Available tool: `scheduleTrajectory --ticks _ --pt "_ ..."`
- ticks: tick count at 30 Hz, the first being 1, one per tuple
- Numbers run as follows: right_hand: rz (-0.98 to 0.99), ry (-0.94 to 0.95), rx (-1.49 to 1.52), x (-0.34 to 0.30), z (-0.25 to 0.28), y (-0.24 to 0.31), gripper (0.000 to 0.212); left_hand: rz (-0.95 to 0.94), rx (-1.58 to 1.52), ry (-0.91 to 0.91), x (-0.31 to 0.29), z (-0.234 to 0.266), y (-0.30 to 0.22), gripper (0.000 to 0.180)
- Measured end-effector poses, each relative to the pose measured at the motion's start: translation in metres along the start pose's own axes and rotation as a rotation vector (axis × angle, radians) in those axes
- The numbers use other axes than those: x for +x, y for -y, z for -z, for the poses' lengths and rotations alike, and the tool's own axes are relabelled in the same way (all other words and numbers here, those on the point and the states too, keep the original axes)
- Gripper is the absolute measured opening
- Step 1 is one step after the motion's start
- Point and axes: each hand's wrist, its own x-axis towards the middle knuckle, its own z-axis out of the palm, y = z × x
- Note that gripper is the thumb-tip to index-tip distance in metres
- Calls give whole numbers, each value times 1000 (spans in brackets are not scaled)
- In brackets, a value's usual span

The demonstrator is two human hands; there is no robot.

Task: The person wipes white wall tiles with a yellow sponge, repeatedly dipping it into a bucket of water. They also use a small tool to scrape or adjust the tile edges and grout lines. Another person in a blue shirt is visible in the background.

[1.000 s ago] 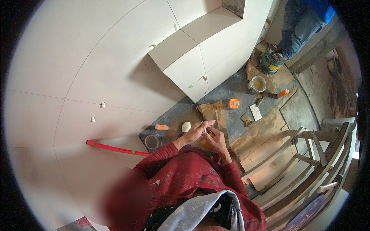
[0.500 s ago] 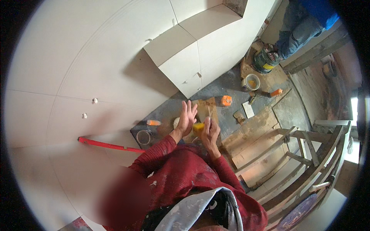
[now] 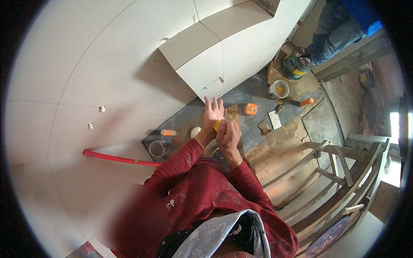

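My left hand [image 3: 214,112] is held out with its fingers spread, holding nothing. Close against its wrist, my right hand [image 3: 229,136] is closed around a small tool. A thin pale shaft [image 3: 226,113] sticks up from the fist, and a yellow part [image 3: 217,125] shows between the fist and my left wrist. The tool's exact kind is unclear, and I cannot tell whether both parts belong to one piece. Below the hands, a brown board [image 3: 232,112] lies on the grey floor, with a pale lump [image 3: 195,131] beside my left wrist.
A red spirit level [image 3: 122,159] lies at left by white tiles [image 3: 129,51]. Around the floor are a clear tub [image 3: 158,148], an orange-capped bottle [image 3: 168,132], an orange box [image 3: 250,109] and a white bucket [image 3: 278,89]. A wooden trestle [image 3: 340,172] stands right. Someone's jeans [image 3: 329,47] show at top right.
My right hand has moved left and up, bringing the yellow part against my left wrist. My left hand has shifted slightly up and stays spread. The head view has shifted a little.
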Motion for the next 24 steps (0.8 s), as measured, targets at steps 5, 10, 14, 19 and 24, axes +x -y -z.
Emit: scheduleTrajectory --ticks 5,10,14,19,24 --pt "-131 -66 -172 33 9 -48 13 226 299 247 -22 7 20 87" --pt "-450 49 29 58 38 -79 30 -51 954 292 -41 35 -54 56" --pt "-587 191 180 53 25 -76 37 -419 1141 -312 -31 50 -154 23" --pt "-745 235 64 41 -28 -80 38 -702 1007 -326 -2 48 -252 20" --pt "-889 235 -110 37 -69 -76 38 -751 1281 -212 20 41 -305 24"
